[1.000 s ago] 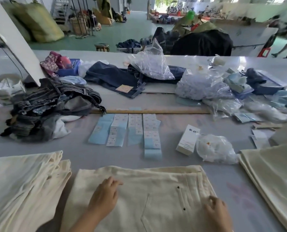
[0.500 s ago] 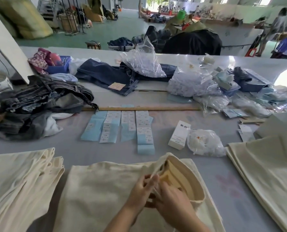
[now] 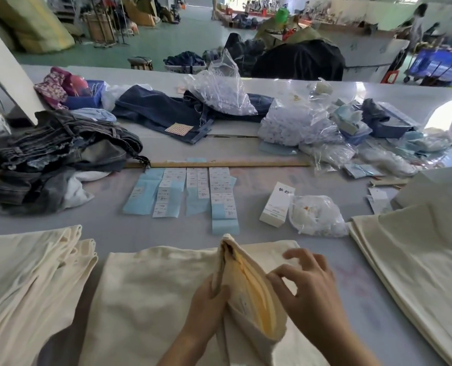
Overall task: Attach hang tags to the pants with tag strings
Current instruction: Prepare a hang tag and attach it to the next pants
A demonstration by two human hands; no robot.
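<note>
Across a wide grey worktable (image 3: 130,228) in a big workshop, we have cream pants (image 3: 151,299) spread at six o'clock. Our left hand (image 3: 206,305) pinches the raised waistband between thumb and fingers, lifting it off the cloth. Our right hand (image 3: 306,289) sits just beside it on the waistband's other side, thumb and forefinger nipped at the opened edge, the other fingers spread loose. Strips of blue and white labels (image 3: 193,191) lie at twelve o'clock, below a wooden ruler (image 3: 232,163). A white box (image 3: 276,204) and a clear bag (image 3: 317,216) rest at two o'clock. More cream pants are stacked at nine o'clock (image 3: 27,276) and three o'clock (image 3: 417,260). We cannot tell whether a tag string is in either hand.
</note>
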